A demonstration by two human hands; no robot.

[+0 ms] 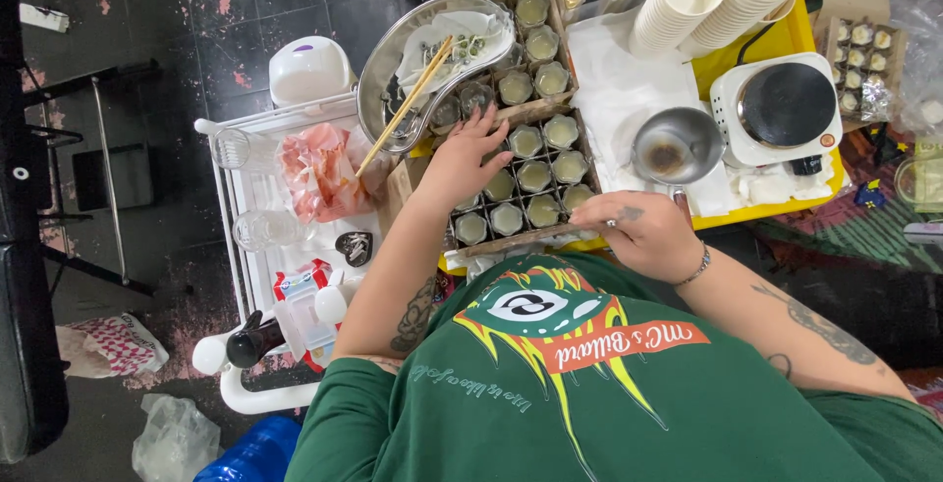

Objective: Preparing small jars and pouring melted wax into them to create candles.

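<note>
So the person in the green printed shirt is leaning over a yellow table with a wooden crate full of small glass jars, each with pale yellowish stuff inside, sitting in rows in the crate's compartments right in front of them. Left hand is resting flat-ish on the left side of the crate, fingers spread and loose, fingertips touching the jar tops near the middle of the grid, not gripping anything. Right hand is down at the near right corner of the crate, fingers curled in with the tips at the crate edge (can't tell if it's actually pinching something or just resting there, the knuckles hide it). There's a bracelet on that wrist. Just past the crate to the right there's a small metal saucepan with dark residue at the bottom, sitting on white paper towel, and next to it a white electric hot plate. Behind those are two leaning stacks of white paper cups. On the left, a steel kidney-shaped tray with cloth and a pair of chopsticks laid across it, touching the far left of the crate. Further left is a white cart with some pink plastic wrap and bottles.
</note>
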